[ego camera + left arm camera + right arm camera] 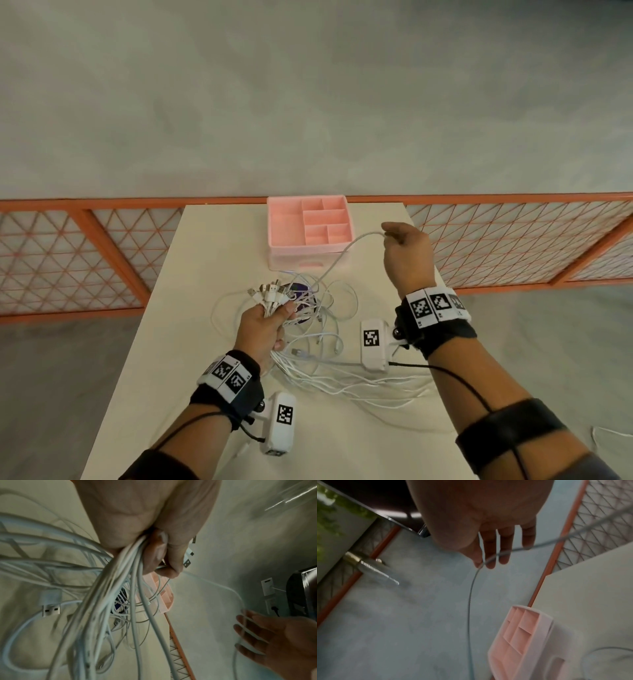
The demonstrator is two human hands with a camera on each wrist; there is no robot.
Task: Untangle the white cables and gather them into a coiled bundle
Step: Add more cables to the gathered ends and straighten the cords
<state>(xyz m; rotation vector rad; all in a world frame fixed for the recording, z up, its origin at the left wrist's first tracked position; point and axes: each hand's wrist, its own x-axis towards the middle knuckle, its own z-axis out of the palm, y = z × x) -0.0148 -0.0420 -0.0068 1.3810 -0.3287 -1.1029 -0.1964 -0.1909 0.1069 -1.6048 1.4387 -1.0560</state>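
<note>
My left hand (270,325) grips a thick bunch of white cables (342,380) low over the table, their USB plugs (270,293) fanned out above the fist. In the left wrist view the left hand (163,555) has its fingers curled round the strands (106,601). Loose loops trail over the table to the right. My right hand (400,240) is raised at the far right, and one single cable (346,251) rises to it from the tangle. That cable (469,608) lies across the straight, spread fingers of the right hand (494,553) and slips between two of them.
A pink compartment organizer (284,226) stands at the far edge of the cream table (212,246). A dark purple object (301,291) lies under the tangle. An orange mesh fence (102,240) runs behind the table. Both table side edges are near the arms.
</note>
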